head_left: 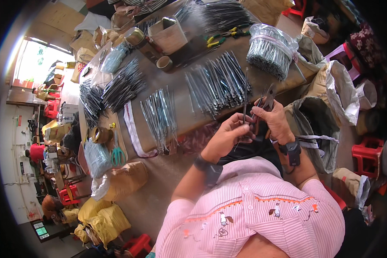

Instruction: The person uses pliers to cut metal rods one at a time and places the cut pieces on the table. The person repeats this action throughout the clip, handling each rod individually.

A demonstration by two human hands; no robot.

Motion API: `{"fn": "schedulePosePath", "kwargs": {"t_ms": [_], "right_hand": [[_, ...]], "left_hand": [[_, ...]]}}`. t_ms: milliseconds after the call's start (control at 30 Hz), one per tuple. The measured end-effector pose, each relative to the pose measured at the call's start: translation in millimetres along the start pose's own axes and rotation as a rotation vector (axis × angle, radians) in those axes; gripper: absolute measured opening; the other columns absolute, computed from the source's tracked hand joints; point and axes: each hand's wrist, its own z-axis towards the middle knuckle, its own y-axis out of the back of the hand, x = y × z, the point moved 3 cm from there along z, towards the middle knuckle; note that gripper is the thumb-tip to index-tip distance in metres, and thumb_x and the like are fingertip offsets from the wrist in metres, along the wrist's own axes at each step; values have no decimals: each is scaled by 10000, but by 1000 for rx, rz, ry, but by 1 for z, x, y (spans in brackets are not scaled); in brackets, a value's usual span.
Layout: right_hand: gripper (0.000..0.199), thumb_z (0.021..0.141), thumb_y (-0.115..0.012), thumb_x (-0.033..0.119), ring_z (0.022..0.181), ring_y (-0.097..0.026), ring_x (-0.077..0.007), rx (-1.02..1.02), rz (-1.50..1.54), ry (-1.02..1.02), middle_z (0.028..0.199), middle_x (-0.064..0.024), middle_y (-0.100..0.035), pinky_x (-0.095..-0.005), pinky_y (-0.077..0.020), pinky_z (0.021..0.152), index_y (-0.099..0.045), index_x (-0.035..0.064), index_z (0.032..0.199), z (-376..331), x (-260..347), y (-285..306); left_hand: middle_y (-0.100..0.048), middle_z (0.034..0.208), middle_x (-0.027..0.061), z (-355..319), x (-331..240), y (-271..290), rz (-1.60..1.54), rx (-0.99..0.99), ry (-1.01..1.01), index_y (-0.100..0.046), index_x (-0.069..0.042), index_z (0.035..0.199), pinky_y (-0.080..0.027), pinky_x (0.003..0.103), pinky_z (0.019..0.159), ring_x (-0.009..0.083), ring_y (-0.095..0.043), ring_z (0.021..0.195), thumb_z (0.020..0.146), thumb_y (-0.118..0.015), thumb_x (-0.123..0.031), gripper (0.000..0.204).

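L hand (225,138) is on the near side of the rod row (221,81), just off its R end; its grip is closed on a thin dark rod (245,94), which sticks up past the fingers w/ its top by the row's R edge. R hand (277,120) is a bit farther R of the row, near the L hand; its grip is wrapped round grey pliers (268,101), nose pointing away from the body. Can't tell if the pliers' jaws are apart or tog. Another thin piece (261,95) shows by the R fingertips, too small to make out

The row lies on the tabletop (182,116). L of it: a smaller rod batch (160,116), then a white strip (133,129), w/ a dark rod pile (125,85) farther off on that side. Teal scissors (118,155) are well L of the row & nearer the body. Beyond the row: yellow-handled tools (215,41), & a big rod pile (225,17) past those. Beyond & L of it: a brown cup (164,63) + an open box (168,36). Beyond its R end: a plastic-wrapped bundle (268,53), standing upright
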Motion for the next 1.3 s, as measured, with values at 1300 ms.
{"fn": "schedulePosePath", "kwargs": {"t_ms": [1300], "right_hand": [[483,686,-518,44,898,-572,-351,338,-985,110,1022,-192,-576,-373,-465,780,-521,-3,1167,-44,-21,28]], "left_hand": [[-618,861,138,-3,-12,-9,997,-493,-556,-661,29,975,-473,295,728,236,-614,788,819,-592,30,170]]}}
